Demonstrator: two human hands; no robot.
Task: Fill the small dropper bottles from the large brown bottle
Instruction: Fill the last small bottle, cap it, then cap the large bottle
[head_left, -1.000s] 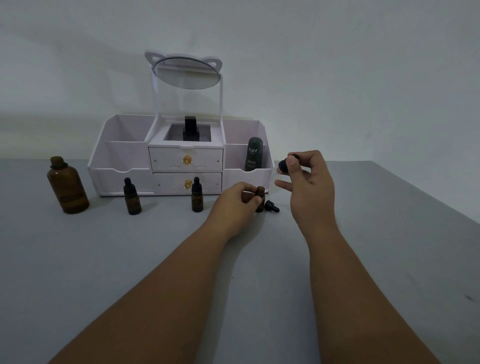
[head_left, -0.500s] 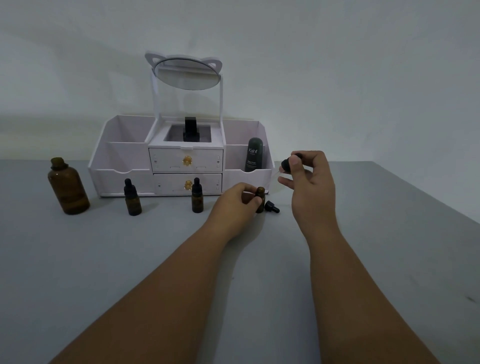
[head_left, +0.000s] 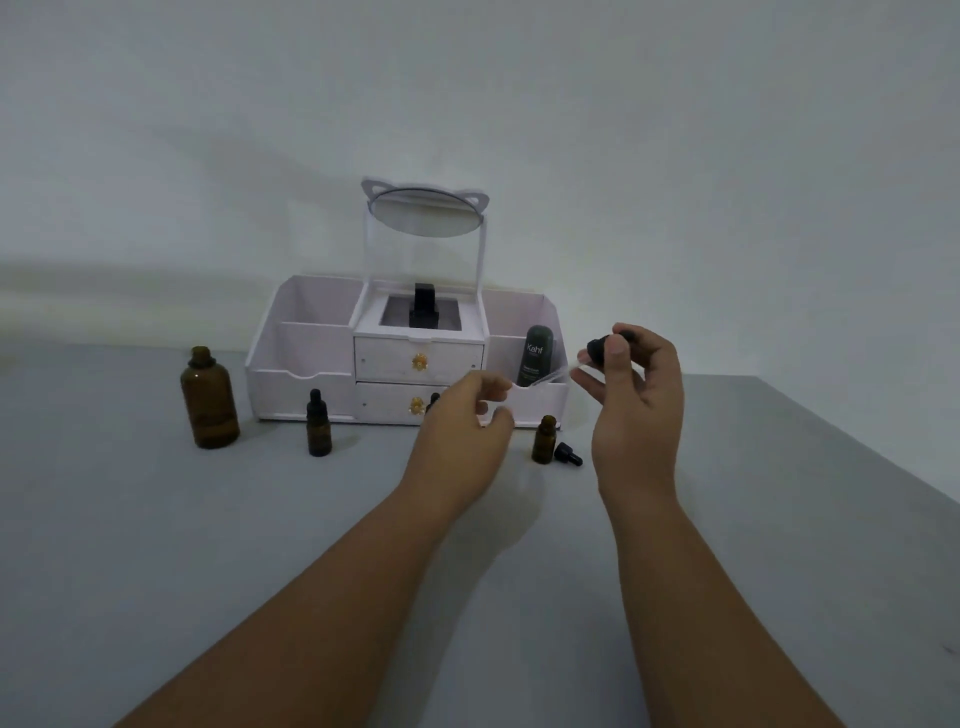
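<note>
The large brown bottle (head_left: 210, 399) stands uncapped at the left of the grey table. A small capped dropper bottle (head_left: 318, 431) stands beside it. Another capped one (head_left: 434, 401) is mostly hidden behind my left hand (head_left: 462, 422), which hovers with fingers apart, holding nothing. An open small brown bottle (head_left: 544, 439) stands alone on the table, with a black dropper cap (head_left: 567, 454) lying just right of it. My right hand (head_left: 635, 396) pinches a black dropper bulb (head_left: 597, 349) whose clear glass pipette points left and down, above the open bottle.
A white cosmetic organiser (head_left: 306, 353) with two drawers and a round mirror (head_left: 426, 212) stands at the back. A dark Kahf tube (head_left: 535, 355) sits in its right compartment, a black bottle (head_left: 423, 309) in the middle. The table's right edge (head_left: 862, 447) runs diagonally.
My left hand has let go of the open small bottle and moved left and up. My right hand with the dropper has stayed raised, shifting slightly.
</note>
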